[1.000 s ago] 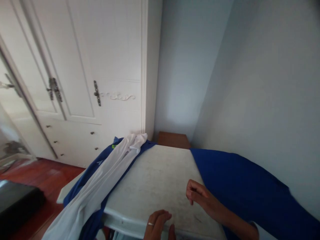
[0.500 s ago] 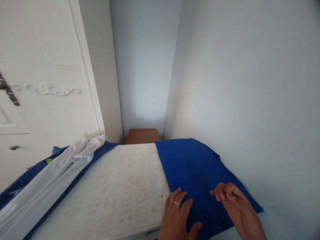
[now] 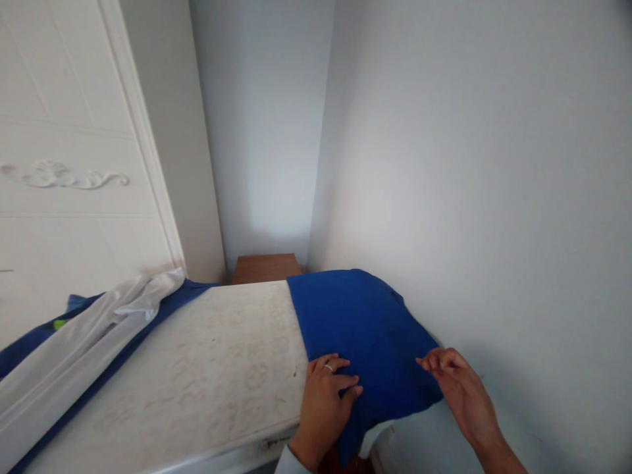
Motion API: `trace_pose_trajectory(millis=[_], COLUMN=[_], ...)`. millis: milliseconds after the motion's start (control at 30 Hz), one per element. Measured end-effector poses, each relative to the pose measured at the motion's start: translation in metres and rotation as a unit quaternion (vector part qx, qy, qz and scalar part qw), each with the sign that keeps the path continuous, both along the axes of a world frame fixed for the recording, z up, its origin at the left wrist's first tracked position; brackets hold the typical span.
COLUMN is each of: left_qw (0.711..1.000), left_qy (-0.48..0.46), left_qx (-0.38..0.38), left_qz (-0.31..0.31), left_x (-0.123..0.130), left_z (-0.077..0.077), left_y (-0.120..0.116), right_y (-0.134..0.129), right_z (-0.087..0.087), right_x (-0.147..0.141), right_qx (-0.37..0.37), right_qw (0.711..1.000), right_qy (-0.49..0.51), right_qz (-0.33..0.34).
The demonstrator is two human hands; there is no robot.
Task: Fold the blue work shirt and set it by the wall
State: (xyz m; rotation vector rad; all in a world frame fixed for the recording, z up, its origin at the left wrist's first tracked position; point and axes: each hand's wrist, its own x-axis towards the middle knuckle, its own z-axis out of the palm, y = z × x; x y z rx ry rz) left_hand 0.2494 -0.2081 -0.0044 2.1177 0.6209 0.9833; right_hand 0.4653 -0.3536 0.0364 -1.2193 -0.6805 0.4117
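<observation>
A blue cloth [image 3: 365,322] covers the right end of a white, stained tabletop [image 3: 222,362] and hangs over its edge beside the wall. My left hand [image 3: 328,395], with a ring on one finger, lies on the cloth's left edge with its fingers spread. At the cloth's right edge, my right hand [image 3: 457,378] is closed in a pinch, the cloth's edge between or behind its fingers. Some of the cloth's near part droops below the table's front edge.
White fabric [image 3: 89,349] over more blue cloth lies along the table's left side. Behind it stands a white cabinet [image 3: 83,243] with carved trim. A brown wooden surface [image 3: 266,266] lies beyond the table, and a pale wall [image 3: 444,164] rises at the right.
The view has shifted right. The blue cloth's right corner, which stuck out beyond my right hand, is now drawn in at that hand. My left hand now rests lower and flatter on the cloth.
</observation>
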Motion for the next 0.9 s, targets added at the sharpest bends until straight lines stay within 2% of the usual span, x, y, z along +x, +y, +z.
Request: trace_pose_trajectory(millis=[133, 200, 267, 333, 433, 500, 567, 633, 700, 800, 900], left_qw=[0.987, 0.967, 0.934, 0.884, 0.781, 0.724, 0.691, 0.675, 0.674, 0.693, 0.709], left_qy=[-0.091, -0.143, -0.206, -0.280, -0.388, -0.441, -0.468, -0.475, -0.473, -0.467, -0.459], left_qx=[-0.132, -0.212, -0.292, -0.373, -0.485, -0.528, -0.550, -0.564, -0.566, -0.549, -0.535], left_qz=[-0.004, -0.010, 0.002, 0.038, 0.064, 0.050, 0.040, 0.039, 0.030, 0.008, -0.013], left_x=[0.002, 0.001, -0.001, -0.004, -0.012, -0.018, -0.023, -0.027, -0.029, -0.031, -0.034], left_z=[0.007, 0.011, 0.013, 0.014, 0.015, 0.016, 0.018, 0.019, 0.019, 0.019, 0.017], left_y=[0.004, 0.008, 0.012, 0.017, 0.021, 0.022, 0.021, 0.020, 0.017, 0.013, 0.010], right_y=[-0.011, -0.018, -0.025, -0.030, -0.032, -0.028, -0.020, -0.010, -0.001, 0.006, 0.010], right_z=[-0.001, 0.001, 0.002, -0.004, -0.022, -0.036, -0.049, -0.057, -0.060, -0.056, -0.045], right_x=[-0.005, -0.006, -0.004, -0.001, -0.002, -0.008, -0.020, -0.033, -0.043, -0.052, -0.055], right_qx=[0.016, 0.017, 0.011, -0.017, -0.097, -0.143, -0.167, -0.179, -0.196, -0.224, -0.203], right_qw=[1.000, 0.999, 0.999, 0.996, 0.985, 0.981, 0.981, 0.981, 0.979, 0.973, 0.975], right_qy=[0.018, 0.026, 0.036, 0.032, 0.021, 0.033, 0.036, 0.021, 0.011, 0.040, 0.095], right_qz=[-0.006, -0.013, -0.031, -0.078, -0.140, -0.129, -0.094, -0.069, -0.059, -0.037, -0.007])
